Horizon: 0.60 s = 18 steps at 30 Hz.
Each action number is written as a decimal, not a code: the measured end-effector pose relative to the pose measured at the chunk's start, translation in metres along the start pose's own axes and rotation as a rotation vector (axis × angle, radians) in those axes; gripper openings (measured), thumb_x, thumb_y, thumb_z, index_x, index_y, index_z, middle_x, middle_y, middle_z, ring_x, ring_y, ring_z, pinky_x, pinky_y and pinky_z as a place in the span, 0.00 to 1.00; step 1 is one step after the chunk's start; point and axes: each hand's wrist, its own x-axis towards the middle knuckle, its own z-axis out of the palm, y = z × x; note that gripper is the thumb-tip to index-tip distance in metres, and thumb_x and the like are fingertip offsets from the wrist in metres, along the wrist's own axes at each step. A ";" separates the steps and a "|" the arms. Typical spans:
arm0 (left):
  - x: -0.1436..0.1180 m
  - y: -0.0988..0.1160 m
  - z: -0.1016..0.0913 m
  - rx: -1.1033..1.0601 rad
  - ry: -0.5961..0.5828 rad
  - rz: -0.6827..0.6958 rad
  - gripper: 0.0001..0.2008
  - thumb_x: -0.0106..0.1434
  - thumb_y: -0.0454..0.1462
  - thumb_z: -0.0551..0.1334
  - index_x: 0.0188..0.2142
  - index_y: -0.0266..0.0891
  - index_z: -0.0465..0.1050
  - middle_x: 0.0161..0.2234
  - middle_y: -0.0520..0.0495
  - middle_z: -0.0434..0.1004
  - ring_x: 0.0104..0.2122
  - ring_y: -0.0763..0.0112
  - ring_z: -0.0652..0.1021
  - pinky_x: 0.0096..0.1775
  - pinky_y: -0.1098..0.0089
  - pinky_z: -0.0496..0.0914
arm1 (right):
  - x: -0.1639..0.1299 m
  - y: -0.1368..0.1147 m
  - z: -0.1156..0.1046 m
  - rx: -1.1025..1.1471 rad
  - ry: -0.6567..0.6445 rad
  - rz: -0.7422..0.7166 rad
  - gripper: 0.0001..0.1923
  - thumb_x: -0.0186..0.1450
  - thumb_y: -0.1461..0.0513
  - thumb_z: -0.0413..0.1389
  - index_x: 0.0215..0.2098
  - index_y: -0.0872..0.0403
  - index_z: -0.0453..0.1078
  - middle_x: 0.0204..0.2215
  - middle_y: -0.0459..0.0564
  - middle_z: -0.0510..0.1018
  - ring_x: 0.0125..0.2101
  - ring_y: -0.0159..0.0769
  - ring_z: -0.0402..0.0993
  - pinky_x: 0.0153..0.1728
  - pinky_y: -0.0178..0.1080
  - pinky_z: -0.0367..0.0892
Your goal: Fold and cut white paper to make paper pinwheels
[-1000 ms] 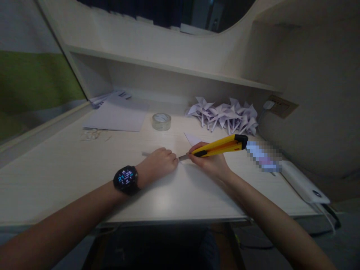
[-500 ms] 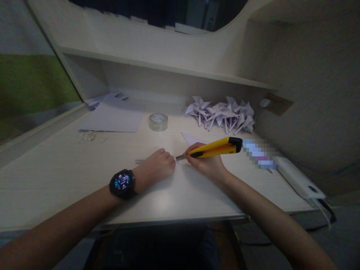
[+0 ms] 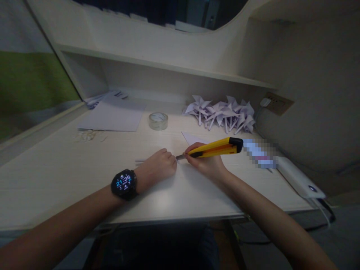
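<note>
My right hand point(image 3: 206, 161) grips a yellow and black utility knife point(image 3: 216, 148), its handle slanting up to the right. The knife's bare blade points left, its tip right beside the knuckles of my left hand point(image 3: 161, 165). My left hand is closed on a thin pale stick point(image 3: 140, 161), which looks like a rolled paper tube. One end of it sticks out to the left of my hand; its middle is hidden under the fingers. A sheet of white paper point(image 3: 189, 138) lies partly behind my right hand.
Behind my hands stands a roll of clear tape point(image 3: 158, 121). Several paper pinwheels point(image 3: 222, 112) are heaped at the back right. At the left lie stacked paper sheets point(image 3: 112, 116) and small scraps point(image 3: 88, 135). A white power strip point(image 3: 299, 178) with cables lies along the right edge.
My left hand has shifted very slightly to the right, toward the blade. The knife and my right hand hold almost the same place.
</note>
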 end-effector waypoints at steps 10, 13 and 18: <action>0.000 -0.001 -0.005 -0.024 0.011 -0.012 0.07 0.63 0.27 0.57 0.31 0.32 0.73 0.28 0.43 0.76 0.29 0.65 0.74 0.35 0.64 0.64 | 0.000 0.000 -0.001 -0.052 -0.030 0.006 0.02 0.59 0.65 0.56 0.31 0.52 0.69 0.29 0.46 0.76 0.30 0.34 0.73 0.33 0.37 0.70; 0.000 -0.001 -0.006 -0.042 -0.026 -0.026 0.06 0.62 0.27 0.58 0.31 0.32 0.74 0.28 0.43 0.76 0.30 0.65 0.74 0.35 0.63 0.65 | 0.000 0.001 0.000 -0.043 -0.022 -0.003 0.02 0.58 0.65 0.56 0.30 0.52 0.69 0.29 0.47 0.76 0.30 0.34 0.73 0.33 0.37 0.70; 0.000 0.000 -0.006 -0.024 -0.039 -0.017 0.07 0.62 0.27 0.57 0.32 0.32 0.74 0.29 0.42 0.77 0.30 0.65 0.74 0.35 0.64 0.65 | 0.001 0.001 0.001 -0.034 -0.024 -0.020 0.02 0.59 0.66 0.56 0.30 0.53 0.68 0.29 0.47 0.76 0.30 0.33 0.73 0.33 0.37 0.70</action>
